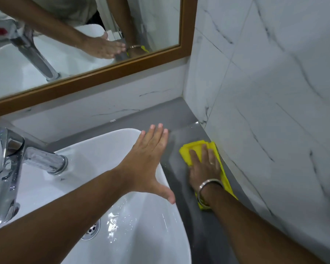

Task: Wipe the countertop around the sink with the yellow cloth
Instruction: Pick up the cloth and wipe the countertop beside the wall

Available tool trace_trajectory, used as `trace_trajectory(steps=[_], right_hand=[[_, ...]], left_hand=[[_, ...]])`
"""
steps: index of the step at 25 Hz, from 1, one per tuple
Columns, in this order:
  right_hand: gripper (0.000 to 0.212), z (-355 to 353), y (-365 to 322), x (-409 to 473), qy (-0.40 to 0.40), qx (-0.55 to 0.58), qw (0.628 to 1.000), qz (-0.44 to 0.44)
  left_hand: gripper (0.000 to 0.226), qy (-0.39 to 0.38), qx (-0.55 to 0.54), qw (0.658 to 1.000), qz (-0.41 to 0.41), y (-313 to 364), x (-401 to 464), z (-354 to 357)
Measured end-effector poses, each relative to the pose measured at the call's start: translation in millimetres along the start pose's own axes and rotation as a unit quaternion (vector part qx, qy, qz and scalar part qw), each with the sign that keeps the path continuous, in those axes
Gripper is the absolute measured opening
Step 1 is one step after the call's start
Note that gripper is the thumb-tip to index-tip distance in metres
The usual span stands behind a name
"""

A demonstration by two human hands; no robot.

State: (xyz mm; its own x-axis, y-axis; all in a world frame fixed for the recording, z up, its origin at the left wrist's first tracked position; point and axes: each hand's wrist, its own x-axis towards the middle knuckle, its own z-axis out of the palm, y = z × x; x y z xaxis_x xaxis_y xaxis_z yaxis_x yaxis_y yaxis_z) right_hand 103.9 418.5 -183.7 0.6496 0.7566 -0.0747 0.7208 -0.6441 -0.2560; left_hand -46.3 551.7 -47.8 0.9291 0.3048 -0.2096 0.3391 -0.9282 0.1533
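The right hand (205,168) lies flat, fingers together, pressing the folded yellow cloth (195,149) onto the wet grey countertop (181,115), at the sink's three o'clock, against the white marble-patterned wall tiles (274,92). The left hand (148,161) is spread wide and empty over the rim of the white ceramic sink (126,235). A chrome tap (11,164) stands at the sink's nine o'clock; a wood-framed mirror (107,69) hangs at twelve.

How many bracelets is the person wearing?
1. A metal bracelet sits on the right wrist, just behind the right hand pressing the cloth. The left wrist is bare. The mirror only shows the same bracelet again.
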Motion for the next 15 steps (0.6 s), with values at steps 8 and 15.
trace_trajectory(steps=[8, 15], right_hand=[[0.057, -5, 17, 14, -0.065, 0.01, 0.996, -0.054], [0.075, 11, -3, -74, -0.171, -0.034, 0.941, -0.291]], left_hand=[[0.158, 0.0, -0.045, 0.999, 0.006, -3, 2, 3], [0.156, 0.002, -0.047, 0.999, 0.012, -5, 3, 4]])
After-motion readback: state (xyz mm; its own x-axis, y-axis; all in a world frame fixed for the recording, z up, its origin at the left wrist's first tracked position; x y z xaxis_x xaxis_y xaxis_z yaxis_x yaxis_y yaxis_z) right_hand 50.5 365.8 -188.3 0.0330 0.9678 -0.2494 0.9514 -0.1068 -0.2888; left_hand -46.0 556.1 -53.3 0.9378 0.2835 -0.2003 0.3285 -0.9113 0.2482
